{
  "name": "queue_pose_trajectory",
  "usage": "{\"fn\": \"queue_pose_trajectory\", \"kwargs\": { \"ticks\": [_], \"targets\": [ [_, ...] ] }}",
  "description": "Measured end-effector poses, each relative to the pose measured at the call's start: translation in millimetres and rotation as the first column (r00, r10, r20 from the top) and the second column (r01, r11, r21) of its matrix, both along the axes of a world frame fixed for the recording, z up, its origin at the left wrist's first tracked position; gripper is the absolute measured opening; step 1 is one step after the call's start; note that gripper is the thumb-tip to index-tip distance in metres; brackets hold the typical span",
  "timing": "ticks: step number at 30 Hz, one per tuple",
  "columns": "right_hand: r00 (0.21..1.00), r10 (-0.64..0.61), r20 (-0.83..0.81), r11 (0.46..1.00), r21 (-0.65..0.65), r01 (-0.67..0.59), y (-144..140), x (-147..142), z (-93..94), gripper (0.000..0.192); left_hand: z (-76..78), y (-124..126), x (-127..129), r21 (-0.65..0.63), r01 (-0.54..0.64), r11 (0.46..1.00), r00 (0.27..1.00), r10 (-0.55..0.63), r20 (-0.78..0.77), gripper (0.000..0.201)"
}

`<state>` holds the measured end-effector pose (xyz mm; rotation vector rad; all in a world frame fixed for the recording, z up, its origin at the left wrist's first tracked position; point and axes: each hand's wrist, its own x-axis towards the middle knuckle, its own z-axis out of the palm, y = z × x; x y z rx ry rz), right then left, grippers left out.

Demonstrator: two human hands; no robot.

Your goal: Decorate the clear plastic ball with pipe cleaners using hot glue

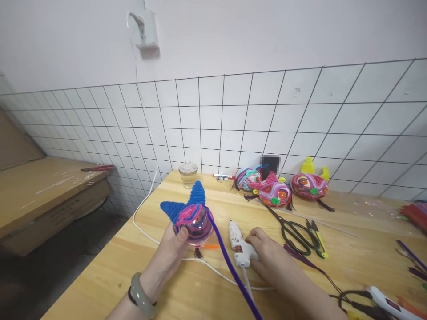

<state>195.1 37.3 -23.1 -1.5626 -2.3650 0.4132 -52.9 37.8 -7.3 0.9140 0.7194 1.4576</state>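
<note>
Over the wooden table (110, 275), my left hand (173, 244) held a partly covered ornament (195, 226), blue ears (197, 194) on, clear side (204, 226) seemingly unfinished; my right hand (267, 252) grasped the glue gun (240, 249).

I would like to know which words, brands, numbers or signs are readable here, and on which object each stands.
No text can be read.
White glue gun: any marking is too small.
Marker: any print is too small.
Dark patch: pixelated, so nothing readable.
</note>
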Motion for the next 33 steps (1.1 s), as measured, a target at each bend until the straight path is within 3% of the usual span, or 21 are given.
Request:
{"fn": "queue_pose_trajectory", "kwargs": {
  "ticks": [6,8,10,13,16,20,24,27,30,33],
  "targets": [
    [0.993,0.095,0.064,0.995,-0.039,-0.092,-6.8,6.7,10.9,0.031,5.9,-7.8,4.8,-0.036,0.093,0.995,0.993,-0.095,-0.07,0.072],
    [0.99,0.118,0.076,0.992,0.045,-0.121,-10.2,7.7,16.6,0.032,7.2,-10.7,7.1,-0.046,0.102,0.994,0.992,-0.105,-0.072,0.073],
    [0.99,0.137,0.023,0.968,0.208,-0.139,-15.4,5.0,24.1,0.032,6.9,-13.1,9.6,-0.038,0.116,0.993,0.991,-0.118,-0.069,0.073],
    [0.968,0.229,-0.103,0.869,0.469,-0.156,-26.3,-5.8,37.2,0.026,4.1,-16.4,12.9,-0.004,0.168,0.986,0.982,-0.168,-0.081,0.068],
    [0.944,0.303,-0.132,0.753,0.64,-0.152,-37.1,-18.5,49.3,0.026,3.0,-19.8,15.8,0.008,0.205,0.979,0.975,-0.203,-0.093,0.063],
    [0.93,0.363,-0.055,0.612,0.767,-0.194,-45.2,-28.8,58.4,0.026,7.3,-24.1,19.2,-0.026,0.249,0.968,0.965,-0.25,-0.084,0.066],
    [0.948,0.309,-0.071,0.512,0.853,-0.103,-49.1,-32.7,54.7,0.016,11.0,-26.1,21.2,-0.033,0.267,0.963,0.96,-0.269,-0.074,0.066],
    [0.943,0.305,-0.135,0.521,0.852,-0.047,-51.2,-30.5,46.7,0.023,9.7,-25.2,21.4,-0.009,0.259,0.966,0.962,-0.259,-0.082,0.063],
    [0.93,0.34,-0.14,0.568,0.819,-0.084,-52.5,-25.2,42.0,0.035,7.9,-23.8,21.1,-0.008,0.256,0.967,0.963,-0.256,-0.084,0.064],
    [0.92,0.367,-0.141,0.58,0.808,-0.108,-52.7,-21.5,42.1,0.042,9.2,-23.8,21.2,-0.021,0.26,0.965,0.961,-0.261,-0.091,0.064]
  ]
}}
